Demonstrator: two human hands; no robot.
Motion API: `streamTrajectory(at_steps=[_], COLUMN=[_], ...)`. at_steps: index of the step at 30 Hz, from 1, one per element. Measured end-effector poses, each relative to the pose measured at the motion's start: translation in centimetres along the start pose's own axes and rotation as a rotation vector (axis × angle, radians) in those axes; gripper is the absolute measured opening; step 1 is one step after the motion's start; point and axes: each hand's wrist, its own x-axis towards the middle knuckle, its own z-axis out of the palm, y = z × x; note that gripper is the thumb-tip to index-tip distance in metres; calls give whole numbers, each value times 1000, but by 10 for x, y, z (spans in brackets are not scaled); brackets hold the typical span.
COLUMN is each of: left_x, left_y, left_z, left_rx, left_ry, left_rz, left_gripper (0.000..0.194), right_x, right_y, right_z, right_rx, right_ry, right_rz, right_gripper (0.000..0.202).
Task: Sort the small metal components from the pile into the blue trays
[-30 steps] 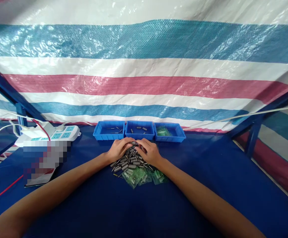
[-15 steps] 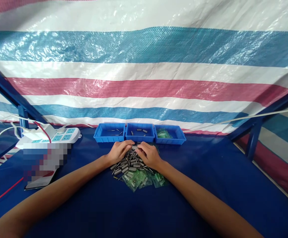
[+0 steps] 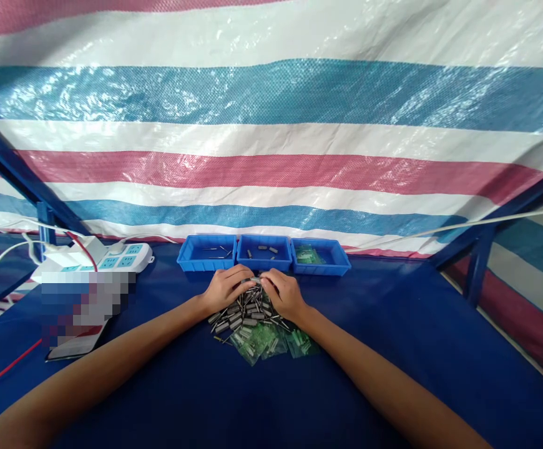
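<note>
My left hand [image 3: 228, 288] and my right hand [image 3: 284, 293] meet over the far side of a pile of small parts. Between their fingertips is a small grey piece [image 3: 254, 280], pinched from both ends; the fingers hide most of it. Below them the pile mixes short dark-grey ribbed cylinders [image 3: 223, 327] with thin metal rods. At its near edge lie small clear bags [image 3: 251, 344] with green-tinted contents and pale pieces inside. A similar bag [image 3: 302, 343] is by my right wrist.
Behind the hands stand three blue trays: the left one [image 3: 208, 267] holds thin rods, the middle one [image 3: 264, 264] grey cylinders, the right one [image 3: 321, 270] a green-tinted bag. A white power strip [image 3: 141, 254] with cables lies at left, near a pixelated flat object [image 3: 77, 346].
Both hands stay together over the pile, with only slight finger movement around the small grey piece. The whole view has shifted slightly downward.
</note>
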Motion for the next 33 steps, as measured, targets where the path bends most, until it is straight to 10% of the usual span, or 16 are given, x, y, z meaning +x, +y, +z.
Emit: streamTrajectory(at_steps=[10,21,33], left_x=[1,1,2], left_y=[-1,-1,-1], left_z=[-1,0,1], left_rx=[-73,-131,-121], left_ry=[3,47,64], left_rz=[-26,-71,-57], left_gripper=[29,25,19], right_x=[0,28,52], right_y=[-2,0,3], right_z=[0,-41,-79], right_rx=[-44,207,-468], right_ry=[-7,616,-387], right_rz=[-58,299,397], right_gripper=[24,26,14])
